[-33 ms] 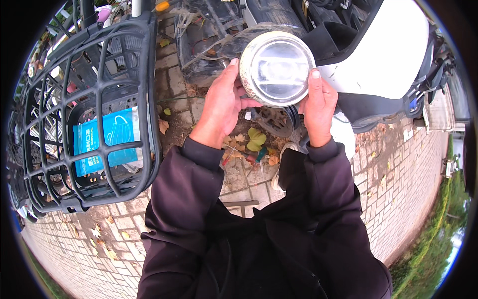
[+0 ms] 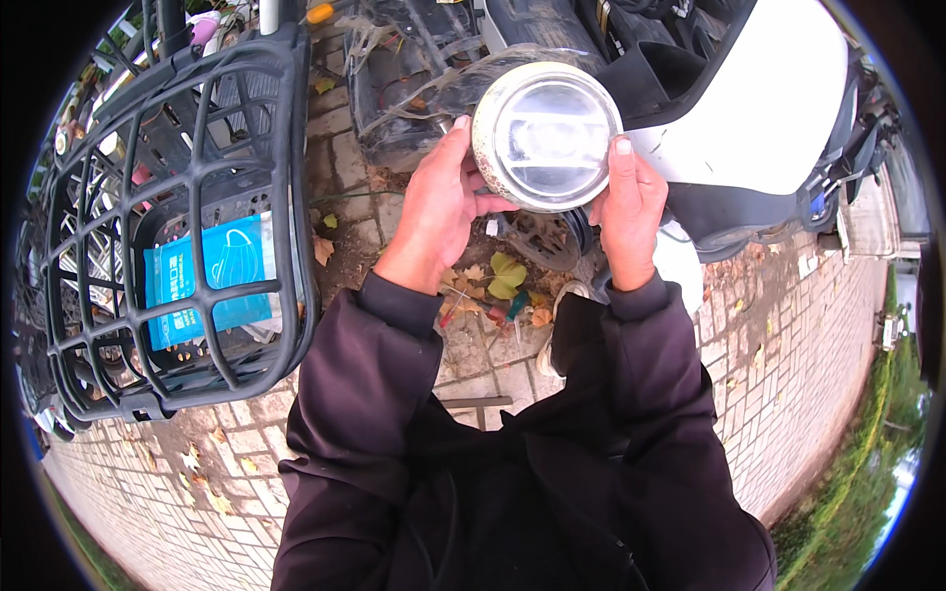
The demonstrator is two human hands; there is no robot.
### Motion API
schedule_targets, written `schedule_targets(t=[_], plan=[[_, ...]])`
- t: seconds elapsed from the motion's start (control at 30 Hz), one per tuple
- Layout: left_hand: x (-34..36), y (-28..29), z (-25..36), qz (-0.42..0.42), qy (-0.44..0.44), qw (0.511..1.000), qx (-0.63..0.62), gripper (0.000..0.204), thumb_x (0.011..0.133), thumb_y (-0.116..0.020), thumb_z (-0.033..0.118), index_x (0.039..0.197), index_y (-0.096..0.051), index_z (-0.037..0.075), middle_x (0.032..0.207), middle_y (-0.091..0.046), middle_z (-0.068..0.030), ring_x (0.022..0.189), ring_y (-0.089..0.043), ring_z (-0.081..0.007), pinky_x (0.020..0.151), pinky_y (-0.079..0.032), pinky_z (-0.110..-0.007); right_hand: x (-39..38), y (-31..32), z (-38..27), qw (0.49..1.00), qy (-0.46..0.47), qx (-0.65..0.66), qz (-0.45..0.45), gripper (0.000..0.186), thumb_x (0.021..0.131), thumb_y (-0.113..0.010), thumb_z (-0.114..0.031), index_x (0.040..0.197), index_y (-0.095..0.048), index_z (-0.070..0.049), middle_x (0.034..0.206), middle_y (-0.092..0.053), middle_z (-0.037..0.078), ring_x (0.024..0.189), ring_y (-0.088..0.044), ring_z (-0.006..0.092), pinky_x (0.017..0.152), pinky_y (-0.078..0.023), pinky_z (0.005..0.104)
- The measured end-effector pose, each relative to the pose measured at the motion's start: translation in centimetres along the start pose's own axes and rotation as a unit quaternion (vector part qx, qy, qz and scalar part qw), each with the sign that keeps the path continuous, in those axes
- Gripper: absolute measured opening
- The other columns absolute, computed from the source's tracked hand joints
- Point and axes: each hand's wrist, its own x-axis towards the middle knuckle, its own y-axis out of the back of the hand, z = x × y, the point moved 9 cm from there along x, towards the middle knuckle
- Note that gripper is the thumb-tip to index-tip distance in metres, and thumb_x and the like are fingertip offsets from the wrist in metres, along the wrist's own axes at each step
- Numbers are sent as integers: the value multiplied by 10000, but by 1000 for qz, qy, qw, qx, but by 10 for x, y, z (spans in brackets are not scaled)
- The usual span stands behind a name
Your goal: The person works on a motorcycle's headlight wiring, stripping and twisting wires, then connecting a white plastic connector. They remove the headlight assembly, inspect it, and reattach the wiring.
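Observation:
A round, cream-rimmed container with a glossy, see-through-looking top (image 2: 550,138) is held up in front of me, over the ground. Speckled patterning shows on its left side, and glare hides what lies under the top. My left hand (image 2: 439,212) grips it from the left, the thumb pointing up along the edge and the other fingers partly underneath. On the opposite side my right hand (image 2: 629,212) presses its thumb against the rim, its fingers mostly hidden behind. Both hands are closed around the container.
To the left stands a black bicycle-style basket (image 2: 296,197) with a blue mask packet (image 2: 236,258) inside. A white and black scooter (image 2: 759,108) is at the upper right. Fallen leaves (image 2: 506,276) lie on the brick paving (image 2: 778,364). My shoe (image 2: 548,353) shows below.

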Motion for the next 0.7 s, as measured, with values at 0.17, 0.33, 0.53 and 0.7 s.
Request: schedule_targets(t=[0.17, 0.33, 0.53, 0.7], plan=[[-2, 2, 0, 9, 3, 1000, 2, 499, 1105, -421, 443, 1376, -580, 55, 1238, -671, -98, 1087, -674, -206, 844, -599, -428, 0, -2, 2, 1000, -4, 11, -3, 491, 1046, -631, -420, 824, -690, 14, 587, -537, -19, 447, -466, 56, 418, -350, 246], [-1, 4, 0, 20, 6, 1000, -9, 495, 1099, -437, 444, 1375, -585, 61, 1235, -671, -76, 1069, -665, -185, 867, -572, -421, -1, -4, 5, 1000, -4, 19, -7, 479, 1045, -636, -411, 838, -691, 18, 599, -548, -10, 449, -473, 59, 419, -357, 248], [-1, 3, 0, 17, 4, 999, -32, 487, 1097, -435, 453, 1370, -590, 81, 1236, -674, -61, 1071, -664, -171, 879, -560, -406, -3, -5, 4, 1000, -14, 7, -5, 488, 1049, -628, -417, 850, -697, 23, 606, -558, -3, 453, -479, 63, 425, -364, 244], [-1, 2, 0, 4, 5, 999, -41, 483, 1100, -431, 450, 1366, -589, 80, 1245, -674, -71, 1088, -670, -176, 886, -565, -410, -2, -8, 7, 999, -33, 22, -12, 506, 1054, -608, -440, 864, -711, 17, 612, -572, 0, 458, -482, 64, 431, -370, 240]])
